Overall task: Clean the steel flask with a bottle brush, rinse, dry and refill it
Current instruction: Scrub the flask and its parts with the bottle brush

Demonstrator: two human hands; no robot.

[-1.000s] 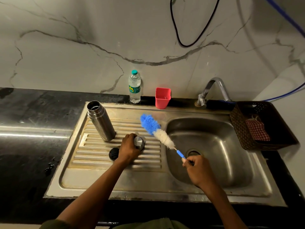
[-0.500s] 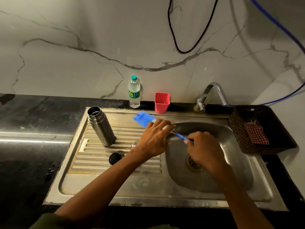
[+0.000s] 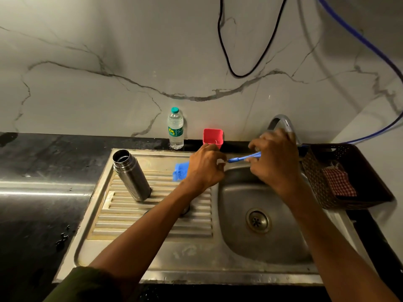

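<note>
Marble-backed steel sink [image 3: 196,262]: both hands grasp the bottle brush [image 3: 181,171] — left hand [image 3: 205,168] around the bristles, right hand [image 3: 274,158] on the handle. Uncapped flask [image 3: 130,175] stands at the drainboard's back-left corner — a stray elbow could topple it.

Two bare forearms are seen rising from the bottom of the frame. The left hand [image 3: 204,165] and right hand [image 3: 275,159] are uncovered, and no rings, watch or bands can be made out on them. A dark olive-green sleeve [image 3: 87,284] is worn on the left arm, bunched near the elbow at the lower left. The right arm is shown bare to the lower right edge.
</note>
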